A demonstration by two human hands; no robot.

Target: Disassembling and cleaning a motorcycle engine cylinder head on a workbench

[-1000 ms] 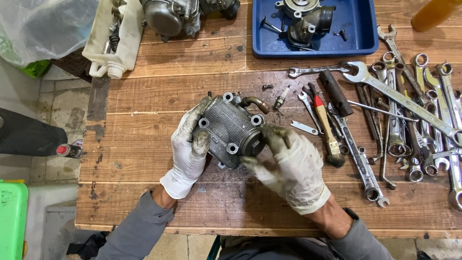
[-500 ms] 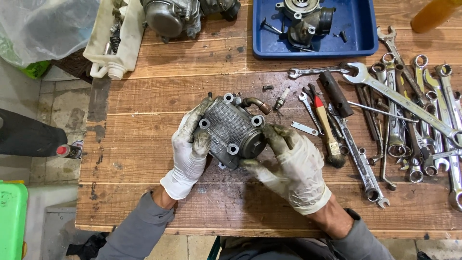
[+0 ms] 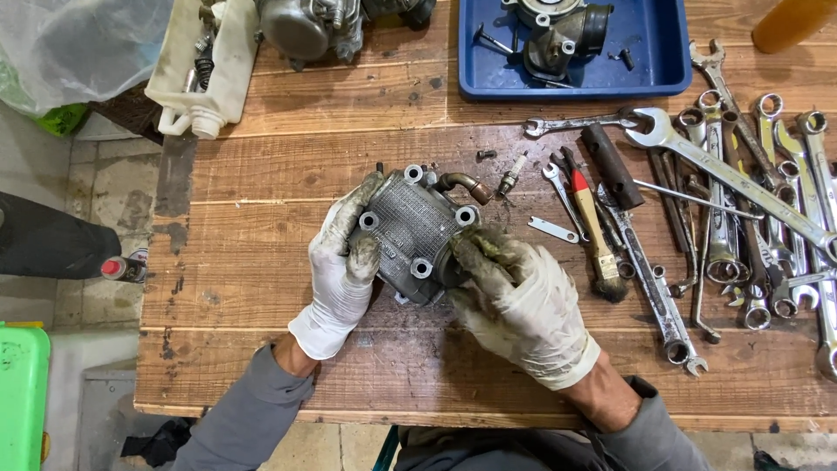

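Workbench [image 3: 261, 201]: fingers [image 3: 475, 253] hide casting's [image 3: 414, 231] edge.

A worn wooden plank table [image 3: 261, 218] fills most of the frame. At upper centre a blue plastic tray [image 3: 667, 52] rests on it, with a white plastic container [image 3: 205, 65] at upper left. A spread of wrenches [image 3: 750, 201] covers the right side, beside a red-handled brush [image 3: 593, 231]. A spark plug [image 3: 510, 174] lies near the centre.

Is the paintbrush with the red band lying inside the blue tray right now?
No. The paintbrush lies on the wooden table among the wrenches, below the blue tray.
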